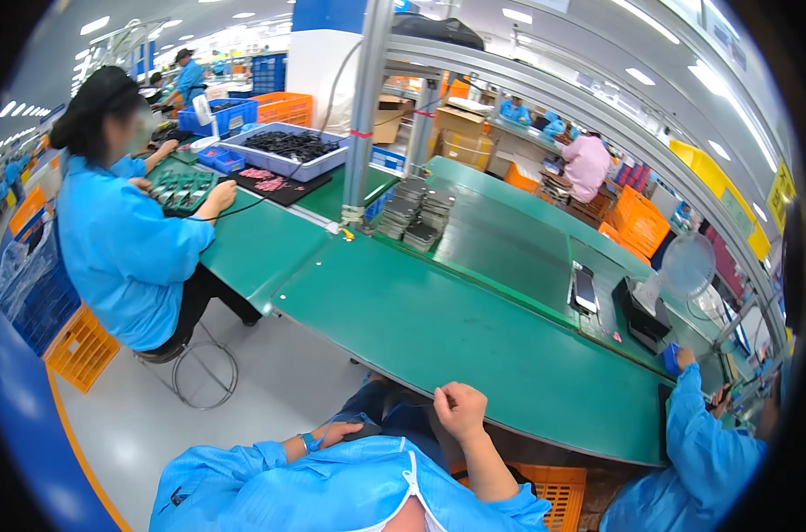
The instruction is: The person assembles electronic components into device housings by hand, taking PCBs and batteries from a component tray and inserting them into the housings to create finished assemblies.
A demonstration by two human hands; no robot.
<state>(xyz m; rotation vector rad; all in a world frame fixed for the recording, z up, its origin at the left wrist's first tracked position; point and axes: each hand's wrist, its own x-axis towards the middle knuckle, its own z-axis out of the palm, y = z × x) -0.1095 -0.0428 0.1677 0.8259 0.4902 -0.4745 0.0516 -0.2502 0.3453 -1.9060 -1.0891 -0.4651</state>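
My right hand (462, 410) is closed in a loose fist at the near edge of the green tabletop (474, 346), with nothing visible in it. Low by my lap is my left hand (336, 434), wearing a blue wristband (310, 442). Its fingers are curled against a small dark thing (363, 432), too unclear to name. Across the table, a white-fronted phone-like device (585, 289) lies on the far strip. Stacks of flat grey pieces (416, 211) stand farther back, beside the metal post. Neither hand touches these.
A co-worker in blue (132, 248) sits at left, hands at a green tray (183, 190). Another blue sleeve (704, 434) reaches in at right, near a small fan (687, 266) and a black box (642, 310). A metal post (365, 133) rises from the bench. An orange crate (558, 496) sits below the table.
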